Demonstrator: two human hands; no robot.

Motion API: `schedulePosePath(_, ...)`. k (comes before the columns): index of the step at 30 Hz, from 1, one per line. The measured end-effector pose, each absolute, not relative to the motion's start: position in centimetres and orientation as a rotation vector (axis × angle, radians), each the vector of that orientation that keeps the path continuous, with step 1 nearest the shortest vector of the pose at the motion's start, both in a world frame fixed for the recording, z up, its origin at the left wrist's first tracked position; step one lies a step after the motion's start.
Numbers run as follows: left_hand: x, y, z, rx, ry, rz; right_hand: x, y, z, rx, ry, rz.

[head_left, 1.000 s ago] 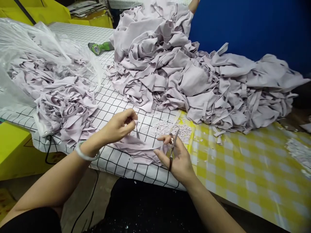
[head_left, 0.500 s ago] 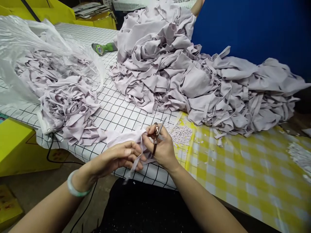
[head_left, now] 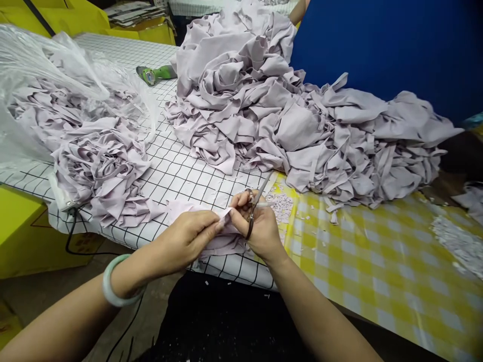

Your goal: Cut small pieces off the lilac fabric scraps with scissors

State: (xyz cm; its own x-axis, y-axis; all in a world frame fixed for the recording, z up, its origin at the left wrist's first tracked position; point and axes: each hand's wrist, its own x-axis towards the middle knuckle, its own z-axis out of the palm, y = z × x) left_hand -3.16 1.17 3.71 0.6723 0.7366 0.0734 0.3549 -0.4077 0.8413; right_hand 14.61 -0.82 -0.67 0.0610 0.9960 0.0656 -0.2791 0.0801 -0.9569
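My left hand pinches the edge of a pale lilac fabric piece lying at the table's front edge. My right hand meets it there, fingers closed round small scissors whose blades point up and away; its thumb and forefinger also pinch the same fabric edge. A pale green bangle is on my left wrist.
A big heap of lilac fabric pieces fills the table's back and right. A clear plastic bag spills more pieces at the left. Small cut scraps lie beyond my hands. A green tool lies behind. Yellow check cloth covers the right side.
My hands came together at the table's front edge. The left hand dropped from a raised pinch to grip the fabric edge beside the right hand, which still holds the scissors.
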Motion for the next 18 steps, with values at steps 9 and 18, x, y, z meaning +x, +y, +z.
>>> schedulePosePath(9, 1.1, 1.3, 1.1, 1.355, 0.751, 1.029, 13.9, -1.4, -2.3, -0.927, -0.708, 1.572)
schedulePosePath(18, 4.2, 0.5, -0.6, 0.999, 0.781, 0.990, 18.3, -4.8, -1.7, -1.197, -0.937, 1.430)
